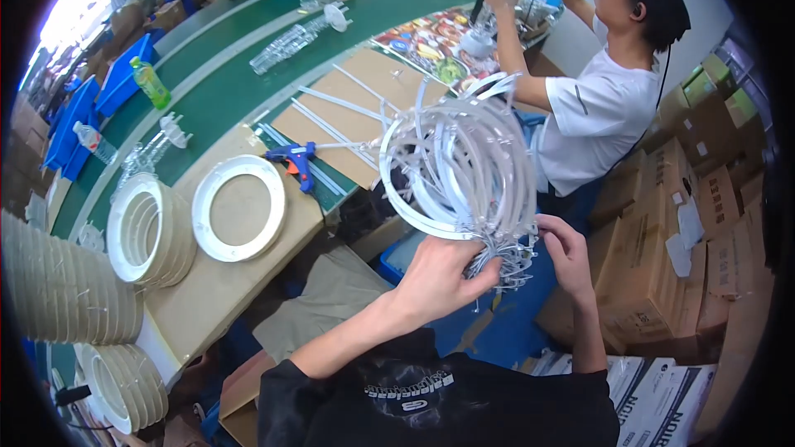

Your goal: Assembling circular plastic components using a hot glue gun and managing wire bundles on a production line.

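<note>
My left hand (443, 277) is closed round the gathered wire ends of a big bundle of looped white light strips (464, 157). The loops stand up above my fist, and thin wires with small ends (509, 261) spill out on its right side. At the bundle's right edge is my right hand (567, 257), its fingers bent and their tips against the wires; what they pinch is too small to make out. A blue glue gun (300, 164) with an orange trigger lies on the table left of the bundle, beside straight white strips (331, 132) on cardboard.
A flat white ring (240, 209) and stacked rings (137, 232) stand on the tan board (190, 302) at left. Bottles (149, 83) and clear plastic parts (290, 45) lie on the green conveyor (224, 58). A co-worker (596, 108) works at far right, near cardboard boxes (654, 257).
</note>
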`<state>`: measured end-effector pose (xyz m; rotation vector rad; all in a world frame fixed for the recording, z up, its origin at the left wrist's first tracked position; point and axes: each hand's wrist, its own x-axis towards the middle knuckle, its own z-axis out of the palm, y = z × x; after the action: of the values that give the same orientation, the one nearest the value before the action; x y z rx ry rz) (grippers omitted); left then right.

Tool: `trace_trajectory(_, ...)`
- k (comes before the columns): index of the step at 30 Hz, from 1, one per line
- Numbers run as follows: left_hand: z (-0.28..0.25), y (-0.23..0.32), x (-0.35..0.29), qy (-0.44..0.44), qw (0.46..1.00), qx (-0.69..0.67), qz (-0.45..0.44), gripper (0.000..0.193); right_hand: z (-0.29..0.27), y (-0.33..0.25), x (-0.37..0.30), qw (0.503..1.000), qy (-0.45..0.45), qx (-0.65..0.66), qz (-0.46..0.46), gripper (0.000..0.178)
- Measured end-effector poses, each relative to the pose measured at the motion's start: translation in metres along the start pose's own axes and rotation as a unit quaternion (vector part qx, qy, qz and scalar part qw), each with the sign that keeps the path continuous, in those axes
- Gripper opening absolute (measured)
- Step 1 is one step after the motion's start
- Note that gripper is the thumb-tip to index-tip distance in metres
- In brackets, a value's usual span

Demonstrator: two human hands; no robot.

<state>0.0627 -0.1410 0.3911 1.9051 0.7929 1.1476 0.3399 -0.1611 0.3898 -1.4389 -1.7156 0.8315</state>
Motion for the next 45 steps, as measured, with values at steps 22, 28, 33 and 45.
trace_trajectory(22, -0.119, -0.111, 0.140, 0.084, 0.992, 0.007, -0.093, 0.055, 0.073, -0.077, 0.258, 0.949, -0.300, 0.071, -0.069, 0.051)
trace_trajectory(28, -0.152, -0.152, 0.180, 0.148, 0.973, -0.009, -0.178, 0.049, 0.083, -0.073, 0.350, 0.951, -0.285, -0.119, -0.018, 0.047)
trace_trajectory(33, -0.162, -0.218, 0.202, 0.198, 0.918, -0.226, -0.259, 0.046, 0.118, -0.031, 0.418, 0.957, -0.273, -0.096, -0.028, 0.039)
trace_trajectory(45, -0.181, -0.226, 0.218, 0.242, 0.904, -0.239, -0.259, 0.045, 0.123, -0.054, 0.472, 0.949, -0.301, -0.032, -0.088, 0.040)
